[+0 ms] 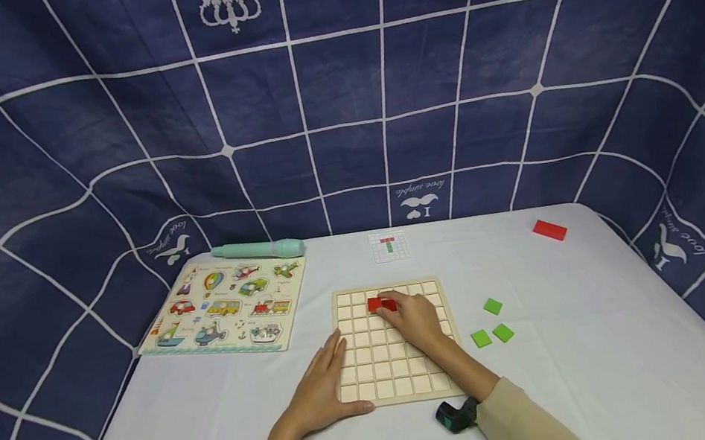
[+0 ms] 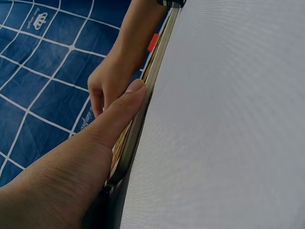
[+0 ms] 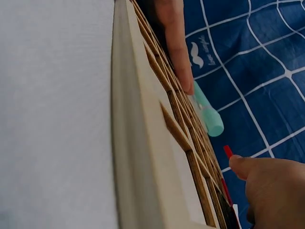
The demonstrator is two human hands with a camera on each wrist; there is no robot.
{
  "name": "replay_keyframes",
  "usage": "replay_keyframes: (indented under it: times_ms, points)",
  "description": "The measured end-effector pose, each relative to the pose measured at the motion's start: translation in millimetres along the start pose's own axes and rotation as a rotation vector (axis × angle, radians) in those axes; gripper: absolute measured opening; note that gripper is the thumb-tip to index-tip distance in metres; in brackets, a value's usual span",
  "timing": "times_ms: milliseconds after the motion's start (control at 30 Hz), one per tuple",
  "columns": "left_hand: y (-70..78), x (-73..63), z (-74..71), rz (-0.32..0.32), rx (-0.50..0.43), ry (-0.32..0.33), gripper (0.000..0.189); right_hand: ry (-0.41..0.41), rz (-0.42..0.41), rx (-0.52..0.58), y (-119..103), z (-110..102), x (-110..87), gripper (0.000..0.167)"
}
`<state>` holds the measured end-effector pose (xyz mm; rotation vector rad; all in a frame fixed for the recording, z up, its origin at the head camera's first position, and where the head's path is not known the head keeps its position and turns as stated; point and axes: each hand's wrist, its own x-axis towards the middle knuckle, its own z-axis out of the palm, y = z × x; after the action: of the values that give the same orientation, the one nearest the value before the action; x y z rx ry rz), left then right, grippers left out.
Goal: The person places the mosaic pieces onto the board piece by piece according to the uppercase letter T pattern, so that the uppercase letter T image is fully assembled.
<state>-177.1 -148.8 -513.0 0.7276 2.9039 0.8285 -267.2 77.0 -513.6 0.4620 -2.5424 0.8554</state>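
Observation:
A square wooden grid board (image 1: 405, 398) lies in front of me. My right hand (image 1: 417, 320) is over its upper part and pinches a thin red tile (image 3: 228, 151) between thumb and fingertips. Another red tile (image 3: 226, 192) is low beside it in the right wrist view. In the head view red tiles (image 1: 374, 305) show at the fingertips, partly hidden by them. My left hand (image 1: 323, 397) rests at the board's lower left, fingers extended along the left rim, thumb (image 2: 125, 106) straight along the near edge.
Several green tiles (image 1: 481, 339) lie right of the board. Further back are a red block (image 1: 550, 230) and a small pattern card (image 1: 389, 247) with a red and green T. A vehicle picture puzzle (image 1: 217, 314) and a mint-green cylinder (image 1: 258, 250) lie left. A black device (image 1: 456, 417) is beside the right forearm.

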Motion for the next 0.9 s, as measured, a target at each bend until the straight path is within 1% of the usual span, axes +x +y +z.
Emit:
replay_keyframes:
  times_ms: [200, 400, 733, 900]
  points:
    - [-0.7, -0.1, 0.4, -0.004, -0.007, -0.003, 0.119, -0.043, 0.038, -0.005, 0.7, 2.8, 2.0, 0.031]
    - [-1.4, 0.2, 0.8, -0.008, -0.005, -0.005, 0.119, -0.072, 0.04, -0.023, 2.2, 4.3, 2.0, 0.031]
    - [-1.5, 1.9, 1.0, -0.006, 0.002, -0.008, 0.119, -0.073, 0.032, -0.049, 1.8, 2.9, 2.1, 0.032]
    - [-0.5, 1.0, -0.3, 0.001, -0.009, -0.009, 0.119, -0.078, 0.03, -0.038, 2.0, 3.0, 0.4, 0.033]
